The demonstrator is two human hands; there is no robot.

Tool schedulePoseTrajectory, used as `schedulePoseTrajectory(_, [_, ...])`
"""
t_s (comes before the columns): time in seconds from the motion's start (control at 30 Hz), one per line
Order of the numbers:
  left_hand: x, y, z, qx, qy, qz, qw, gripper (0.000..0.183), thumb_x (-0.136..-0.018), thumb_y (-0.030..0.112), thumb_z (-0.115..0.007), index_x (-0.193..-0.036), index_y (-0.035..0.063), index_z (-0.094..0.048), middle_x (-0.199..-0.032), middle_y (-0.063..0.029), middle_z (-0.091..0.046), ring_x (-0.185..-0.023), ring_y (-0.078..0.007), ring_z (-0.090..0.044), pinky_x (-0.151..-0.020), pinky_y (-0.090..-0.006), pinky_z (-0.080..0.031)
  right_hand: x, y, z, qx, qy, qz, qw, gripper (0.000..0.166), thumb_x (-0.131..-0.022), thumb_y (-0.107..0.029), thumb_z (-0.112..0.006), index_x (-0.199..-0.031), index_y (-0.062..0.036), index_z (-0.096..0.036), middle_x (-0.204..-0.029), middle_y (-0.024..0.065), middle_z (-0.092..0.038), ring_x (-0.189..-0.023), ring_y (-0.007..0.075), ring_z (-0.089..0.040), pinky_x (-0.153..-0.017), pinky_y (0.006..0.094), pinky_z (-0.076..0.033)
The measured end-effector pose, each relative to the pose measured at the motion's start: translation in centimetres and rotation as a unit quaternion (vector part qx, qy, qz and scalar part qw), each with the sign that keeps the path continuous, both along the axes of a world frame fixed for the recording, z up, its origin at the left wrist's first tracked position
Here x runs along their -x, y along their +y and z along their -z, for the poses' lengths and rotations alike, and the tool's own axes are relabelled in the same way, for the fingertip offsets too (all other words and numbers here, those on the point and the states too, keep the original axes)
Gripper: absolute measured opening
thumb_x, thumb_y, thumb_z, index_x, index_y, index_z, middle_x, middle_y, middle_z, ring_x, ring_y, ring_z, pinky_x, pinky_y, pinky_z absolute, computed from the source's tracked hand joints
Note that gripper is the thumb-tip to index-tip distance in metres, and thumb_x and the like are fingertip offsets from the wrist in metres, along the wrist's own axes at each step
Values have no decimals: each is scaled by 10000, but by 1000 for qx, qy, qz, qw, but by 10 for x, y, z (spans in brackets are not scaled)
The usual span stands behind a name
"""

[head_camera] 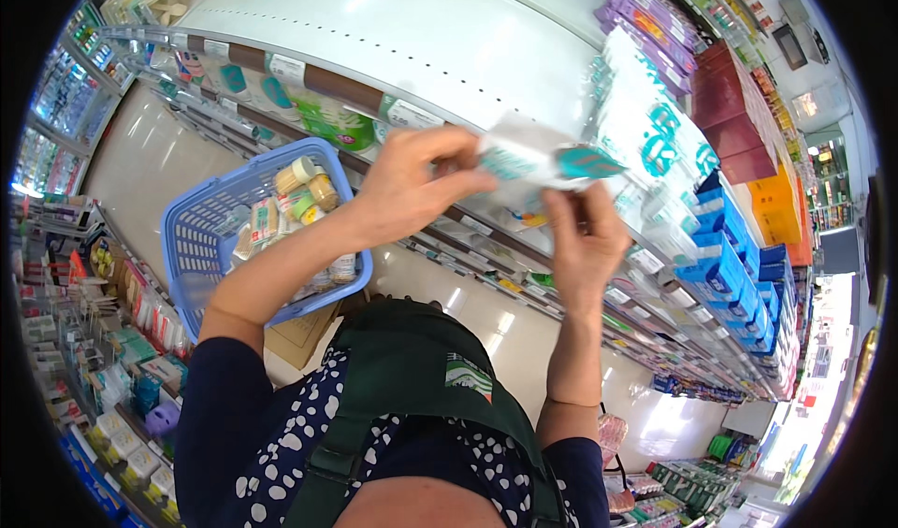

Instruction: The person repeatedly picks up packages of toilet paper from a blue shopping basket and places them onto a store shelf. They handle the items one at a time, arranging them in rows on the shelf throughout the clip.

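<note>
Above the edge of a white store shelf [421, 37], my left hand [421, 184] pinches one side of a small white and teal plastic packet [519, 160]. My right hand [586, 233] grips the packet's other, lower side. Motion blurs the packet, so its contents cannot be told. To the left, below my left forearm, a blue plastic shopping basket [175, 226] holds lidded jars [323, 190] and small packaged goods. White packs with teal print [659, 135] stand on the shelf just right of my hands.
Purple packs [649, 30], dark red boxes [729, 114] and blue boxes [722, 268] line the shelf at the right. Lower shelf edges with price tags run beneath my hands. A cardboard box [302, 335] lies under the basket. Another stocked display [126, 359] stands at the left.
</note>
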State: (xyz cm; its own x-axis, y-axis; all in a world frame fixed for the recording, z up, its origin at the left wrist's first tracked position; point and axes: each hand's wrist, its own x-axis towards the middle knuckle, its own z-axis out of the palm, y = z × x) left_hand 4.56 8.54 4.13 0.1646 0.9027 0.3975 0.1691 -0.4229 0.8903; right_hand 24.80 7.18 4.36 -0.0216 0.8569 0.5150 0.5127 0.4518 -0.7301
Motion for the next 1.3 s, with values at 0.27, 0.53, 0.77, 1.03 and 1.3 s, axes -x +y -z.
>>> schedulePoseTrajectory(0.27, [-99,70,-10,-22,-6,136,991,158,-777,87,-674,-763,-51,-598,-608,-105,-569,-530,-125,-488,-505,-294,-403,-76,11,-30,6,-91,173,981,149,-828,-32,-644,-748,42,-542,-619,88,-587,-528,79,-491,-496,257,-404])
schedulePoseTrajectory(0.53, [-106,66,-15,-23,128,96,987,221,-739,55,-661,-622,-67,-519,-540,-149,-560,-486,-206,-542,-502,-351,-427,-72,8,-30,107,-163,222,955,124,-825,-46,-597,-756,55,-577,-613,175,-600,-510,253,-580,-527,351,-439])
schedulePoseTrajectory(0.77, [-100,58,-36,70,242,82,964,317,-712,149,-715,-872,-45,-521,-668,-194,-587,-615,-278,-589,-626,-380,-473,-71,6,-23,62,-206,253,943,95,-809,-52,-605,-775,37,-604,-643,183,-614,-592,342,-615,-567,389,-456])
schedulePoseTrajectory(1.03, [-119,56,-27,78,49,75,993,1040,-716,199,-754,-1449,-11,-48,-1382,-355,-282,-1354,-415,-239,-1098,-424,-249,-69,-14,-51,6,-231,330,915,211,-812,-96,-640,-983,26,-619,-798,155,-629,-660,326,-612,-591,408,-460])
schedulePoseTrajectory(1.3, [-134,61,-19,75,52,55,994,945,-758,152,-706,-1447,-20,-83,-1343,-313,-376,-1241,-355,-426,-1042,-392,-335,-142,12,-74,-32,-291,312,904,265,-918,-113,-470,-1082,61,-584,-967,246,-623,-888,374,-603,-770,419,-459])
